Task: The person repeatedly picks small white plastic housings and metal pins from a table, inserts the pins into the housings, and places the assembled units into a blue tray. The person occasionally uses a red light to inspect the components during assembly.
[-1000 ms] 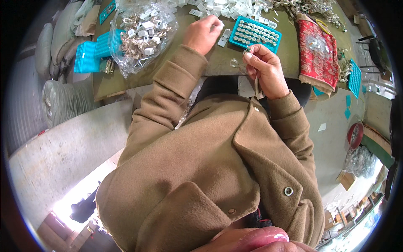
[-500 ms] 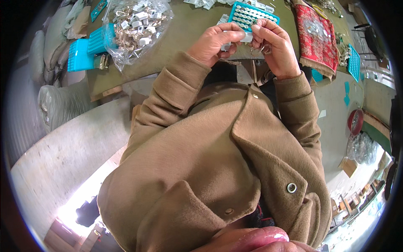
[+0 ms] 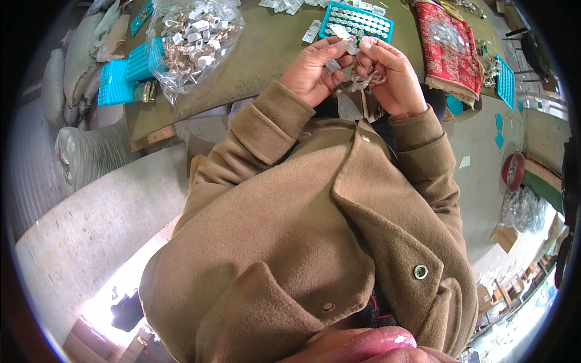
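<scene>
Both hands were up just in front of teal plastic tray [image 3: 357, 21] on olive worktop [image 3: 266, 54]. Left hand [image 3: 315, 72] pinched small grey metal clip [image 3: 333, 65]; right hand [image 3: 390, 75] pinched thin wire loop [image 3: 367, 79]. Tip, imo: keep pinches tight, work over tray.

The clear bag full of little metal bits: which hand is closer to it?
Left. The left hand is right of the clear bag, apart from it; the right hand is farther right.
</scene>
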A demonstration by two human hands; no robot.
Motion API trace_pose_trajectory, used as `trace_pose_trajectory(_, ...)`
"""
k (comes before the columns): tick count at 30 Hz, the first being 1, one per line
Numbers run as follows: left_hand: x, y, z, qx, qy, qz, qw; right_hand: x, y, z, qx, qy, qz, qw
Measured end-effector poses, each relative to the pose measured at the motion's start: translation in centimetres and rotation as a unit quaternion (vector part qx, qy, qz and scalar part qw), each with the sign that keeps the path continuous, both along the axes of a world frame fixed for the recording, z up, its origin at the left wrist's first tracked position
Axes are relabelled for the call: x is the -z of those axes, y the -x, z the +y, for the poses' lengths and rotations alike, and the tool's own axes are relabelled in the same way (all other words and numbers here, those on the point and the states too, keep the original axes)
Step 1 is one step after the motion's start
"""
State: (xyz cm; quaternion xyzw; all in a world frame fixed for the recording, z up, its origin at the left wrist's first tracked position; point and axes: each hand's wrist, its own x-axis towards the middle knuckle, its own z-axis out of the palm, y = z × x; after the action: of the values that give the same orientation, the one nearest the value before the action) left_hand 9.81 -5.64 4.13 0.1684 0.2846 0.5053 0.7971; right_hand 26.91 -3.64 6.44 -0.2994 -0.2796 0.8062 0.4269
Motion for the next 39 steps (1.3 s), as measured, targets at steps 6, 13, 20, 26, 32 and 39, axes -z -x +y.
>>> trace_pose_trajectory(6,-0.7,-0.1,-0.1,-0.035,-0.102,0.154,0.982,0.0,0.0,-0.1,0.020,-0.022,0.050,0.998)
trace_pose_trajectory(13,-0.9,-0.1,-0.1,-0.069,-0.162,0.217,0.960,0.3,0.4,-0.4,0.043,-0.097,-0.037,0.994)
trace_pose_trajectory(20,-1.1,0.3,0.3,-0.114,-0.215,0.304,0.921,1.2,1.6,-0.8,0.057,-0.123,-0.052,0.989)
trace_pose_trajectory(26,-1.3,0.2,0.3,-0.126,-0.210,0.345,0.906,1.1,2.2,-0.8,0.087,-0.135,-0.081,0.984)
trace_pose_trajectory(32,-0.9,-0.6,0.1,-0.155,-0.224,0.351,0.896,0.5,2.1,-0.7,0.099,-0.156,-0.145,0.972)
trace_pose_trajectory(39,-0.5,-1.0,0.2,-0.167,-0.224,0.312,0.908,0.7,2.8,-0.6,0.134,-0.164,-0.142,0.967)
